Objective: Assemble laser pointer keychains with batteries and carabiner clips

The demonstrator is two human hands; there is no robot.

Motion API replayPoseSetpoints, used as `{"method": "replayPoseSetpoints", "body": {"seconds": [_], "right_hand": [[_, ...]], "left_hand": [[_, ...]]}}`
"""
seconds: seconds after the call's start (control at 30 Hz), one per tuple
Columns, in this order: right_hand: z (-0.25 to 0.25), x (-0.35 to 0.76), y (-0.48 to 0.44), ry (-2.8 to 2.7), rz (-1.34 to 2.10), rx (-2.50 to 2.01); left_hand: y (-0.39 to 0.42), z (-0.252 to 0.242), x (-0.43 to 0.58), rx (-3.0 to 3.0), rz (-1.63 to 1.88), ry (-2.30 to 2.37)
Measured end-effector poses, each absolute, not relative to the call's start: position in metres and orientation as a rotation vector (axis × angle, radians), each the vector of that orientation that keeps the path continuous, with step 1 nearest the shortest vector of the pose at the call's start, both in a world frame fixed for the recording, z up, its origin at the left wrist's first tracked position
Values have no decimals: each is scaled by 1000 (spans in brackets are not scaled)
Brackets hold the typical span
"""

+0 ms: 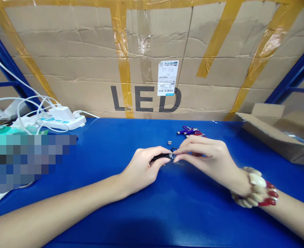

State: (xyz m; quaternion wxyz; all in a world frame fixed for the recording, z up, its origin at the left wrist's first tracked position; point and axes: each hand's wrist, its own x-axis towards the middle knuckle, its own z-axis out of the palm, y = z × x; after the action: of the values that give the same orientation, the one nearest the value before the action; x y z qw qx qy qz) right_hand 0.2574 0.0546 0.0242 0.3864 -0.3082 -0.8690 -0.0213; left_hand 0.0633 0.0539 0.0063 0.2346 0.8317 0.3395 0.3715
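A slim black tube [161,157] is lying between the thumb and fingers of the left hand [143,165] above the bench [141,213], its metal end [171,156] sticking out, probably to leave that end reachable. The right hand [211,151] is pinching narrowly at the metal ring [174,156] there. Beyond, a small metal piece [169,142] and purple tubes [189,131] are resting, seemingly within reach.

The power strip [77,122] lies left, box [270,142] right, carton [90,75] behind the held piece [162,157]

L hand [143,167] w/ blk tube [161,157] | R hand [211,155] pinching metal end [171,156] | blue tbl [172,213] below
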Motion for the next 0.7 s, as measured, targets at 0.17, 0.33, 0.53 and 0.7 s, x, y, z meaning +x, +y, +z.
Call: {"method": "replayPoseSetpoints", "body": {"seconds": [0.17,0.33,0.53,0.7], "right_hand": [[26,253,53,-2183,126,-799],[25,252,55,-2176,305,-894],[25,250,56,-2169,468,-980],[22,251,59,-2125,625,-1010]], "left_hand": [[54,2,61,2301,975,867],[55,-1,58,2349,988,852],[54,0,58,2401,1011,777],[54,0,59,2387,1005,818]]}}
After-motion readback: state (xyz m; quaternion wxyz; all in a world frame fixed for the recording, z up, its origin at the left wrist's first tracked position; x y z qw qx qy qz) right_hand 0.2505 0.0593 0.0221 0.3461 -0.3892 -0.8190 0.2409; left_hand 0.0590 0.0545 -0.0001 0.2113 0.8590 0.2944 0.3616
